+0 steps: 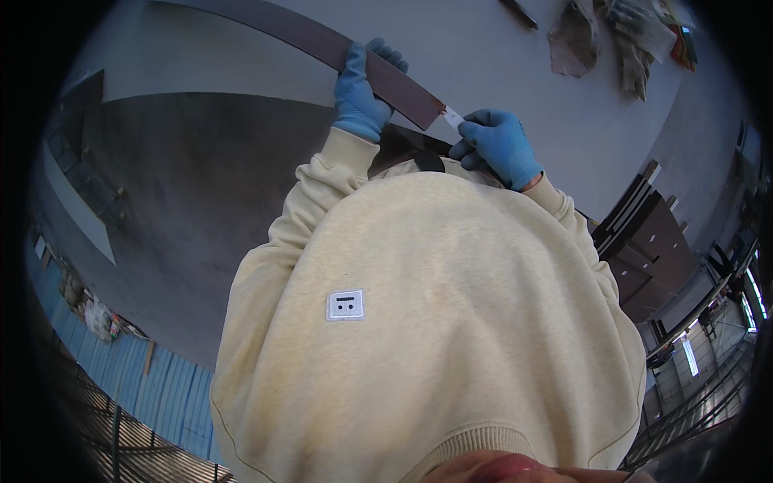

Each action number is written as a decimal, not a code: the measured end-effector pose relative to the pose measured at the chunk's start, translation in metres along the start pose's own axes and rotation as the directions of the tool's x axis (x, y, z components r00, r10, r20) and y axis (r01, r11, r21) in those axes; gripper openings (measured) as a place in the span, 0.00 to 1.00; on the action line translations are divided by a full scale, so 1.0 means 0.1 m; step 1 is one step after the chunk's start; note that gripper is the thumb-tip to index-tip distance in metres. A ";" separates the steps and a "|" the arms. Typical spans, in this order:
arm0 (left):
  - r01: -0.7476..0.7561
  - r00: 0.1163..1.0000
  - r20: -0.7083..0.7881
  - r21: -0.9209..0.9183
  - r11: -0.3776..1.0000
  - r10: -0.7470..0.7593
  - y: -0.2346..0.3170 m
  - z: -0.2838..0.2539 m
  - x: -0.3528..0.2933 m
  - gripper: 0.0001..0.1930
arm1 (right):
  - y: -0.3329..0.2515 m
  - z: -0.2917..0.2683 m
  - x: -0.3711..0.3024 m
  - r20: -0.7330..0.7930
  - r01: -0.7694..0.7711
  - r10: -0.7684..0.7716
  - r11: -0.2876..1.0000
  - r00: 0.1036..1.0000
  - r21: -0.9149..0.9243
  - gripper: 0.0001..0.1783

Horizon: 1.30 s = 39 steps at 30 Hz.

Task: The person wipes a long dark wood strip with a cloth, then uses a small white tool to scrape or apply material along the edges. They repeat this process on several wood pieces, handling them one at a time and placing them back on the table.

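Note:
A long dark brown board (310,36) slants from the upper left down to a squared end in front of me. My left hand (362,90), in a blue-and-grey work glove, grips the board near that end, thumb on top and fingers round the far edge. A small flat white piece (452,117) meets the board's end, where a reddish-brown patch shows. My right hand (496,145), gloved alike, is closed on the other end of this white piece; whether it is a tag or a thin blade, I cannot tell.
Under the board lies a large pale surface (475,56). Crumpled cloths or gloves (624,40) and a dark slim object (519,13) lie on it at the far right. Dark brown panels (656,249) are stacked at the right. A grey floor (201,201) spreads at the left.

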State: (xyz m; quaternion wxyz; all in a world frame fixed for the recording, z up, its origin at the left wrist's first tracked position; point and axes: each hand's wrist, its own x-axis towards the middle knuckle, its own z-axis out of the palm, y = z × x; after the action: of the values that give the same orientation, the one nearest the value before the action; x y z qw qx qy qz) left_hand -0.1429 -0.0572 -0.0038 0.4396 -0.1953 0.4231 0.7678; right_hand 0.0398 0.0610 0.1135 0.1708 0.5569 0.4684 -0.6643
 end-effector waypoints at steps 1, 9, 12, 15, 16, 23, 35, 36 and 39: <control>0.007 1.000 -0.021 -0.005 1.000 -0.007 0.00 -0.01 0.00 0.27 | 0.00 0.01 0.01 0.005 -0.007 0.007 1.000 1.000 0.007 0.17; -0.007 1.000 -0.023 0.032 0.999 0.007 0.00 -0.06 -0.02 0.27 | -0.09 0.03 0.02 0.020 -0.029 0.030 0.997 0.999 -0.065 0.16; -0.006 1.000 -0.014 0.020 1.000 0.007 0.00 -0.08 -0.01 0.27 | -0.10 0.03 0.03 0.021 -0.036 0.038 0.995 0.999 -0.093 0.16; -0.004 1.000 -0.008 0.006 1.000 0.004 -0.02 -0.09 -0.01 0.27 | -0.11 0.04 0.06 0.015 -0.036 0.038 0.994 0.999 -0.100 0.16; -0.006 1.000 -0.008 0.001 1.000 0.006 -0.02 -0.09 -0.01 0.27 | -0.10 0.04 0.07 0.018 -0.035 0.037 0.994 0.999 -0.106 0.16; -0.003 1.000 -0.014 0.000 1.000 0.003 0.02 -0.10 -0.06 0.27 | -0.07 0.10 0.06 0.026 -0.005 0.008 0.995 1.000 -0.095 0.16; 0.001 1.000 -0.019 0.003 1.000 -0.001 0.04 -0.10 -0.07 0.27 | -0.05 0.09 0.10 0.051 -0.046 0.054 0.988 0.997 -0.146 0.16; 0.004 1.000 -0.027 0.004 1.000 -0.004 0.04 -0.10 -0.08 0.27 | -0.05 0.09 0.11 0.052 -0.049 0.057 0.988 0.997 -0.144 0.17; 0.010 1.000 -0.030 0.002 1.000 -0.010 0.04 -0.11 -0.09 0.27 | -0.06 0.11 0.11 0.053 -0.056 0.064 0.989 0.997 -0.140 0.17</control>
State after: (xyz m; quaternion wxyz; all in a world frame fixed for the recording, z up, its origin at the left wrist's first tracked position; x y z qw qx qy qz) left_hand -0.1423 -0.0713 -0.0021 0.4371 -0.2084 0.4293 0.7624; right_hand 0.0255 0.0580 0.1053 0.2422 0.5383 0.4915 -0.6403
